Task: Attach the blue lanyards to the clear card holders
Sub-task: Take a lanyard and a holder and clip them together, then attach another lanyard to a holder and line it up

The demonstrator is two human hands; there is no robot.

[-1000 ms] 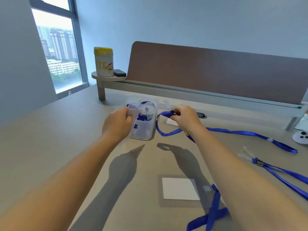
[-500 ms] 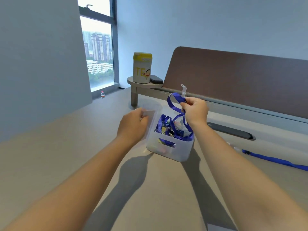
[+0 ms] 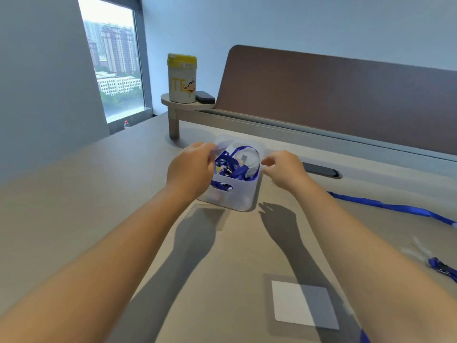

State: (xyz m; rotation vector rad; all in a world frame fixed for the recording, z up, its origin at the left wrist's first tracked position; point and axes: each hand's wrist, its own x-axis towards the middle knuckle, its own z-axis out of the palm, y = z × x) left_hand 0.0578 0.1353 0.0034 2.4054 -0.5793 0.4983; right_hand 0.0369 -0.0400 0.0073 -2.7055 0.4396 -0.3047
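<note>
A translucent white bin (image 3: 237, 196) stands mid-table, stuffed with tangled blue lanyards (image 3: 238, 168). My left hand (image 3: 191, 168) is at the bin's left rim, pinching a clear card holder (image 3: 220, 149) over it. Just right of the bin, my right hand (image 3: 284, 169) hovers with loosely curled fingers and nothing in them. Another clear card holder with a white card (image 3: 303, 305) lies flat on the near table. A loose blue lanyard (image 3: 390, 207) stretches across the table at right. A second lanyard's clip end (image 3: 442, 268) shows at the right edge.
A yellow-lidded canister (image 3: 182, 79) and a small black object (image 3: 205, 97) sit on a raised shelf behind the bin. A brown divider panel (image 3: 346, 100) runs along the table's back. A dark cable slot (image 3: 321, 170) lies right of the bin.
My right hand held a blue lanyard above the bin half a second ago; the lanyard now lies in the bin and that hand has moved off to the right, empty.
</note>
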